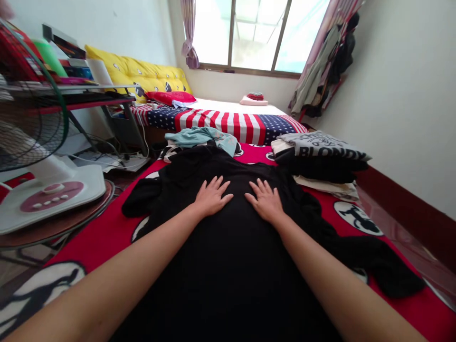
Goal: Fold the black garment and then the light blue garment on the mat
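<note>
A black long-sleeved top (235, 247) lies spread out over a red patterned blanket (107, 237). Its right sleeve stretches out toward the lower right, while the left one is bunched near the blanket's left side. Both palms rest on the upper part of the top. My left hand (213, 195) is flat with fingers spread, left of the middle. To its right, my right hand (265, 200) also lies flat, fingers apart. Neither hand grasps the cloth.
A stack of folded clothes (320, 159) stands at the right, a grey printed shirt on top. Behind the black top lies a rumpled light-blue garment (203, 137). A fan (53, 190) sits on a round stool at the left. Farther back is a bed (221, 121).
</note>
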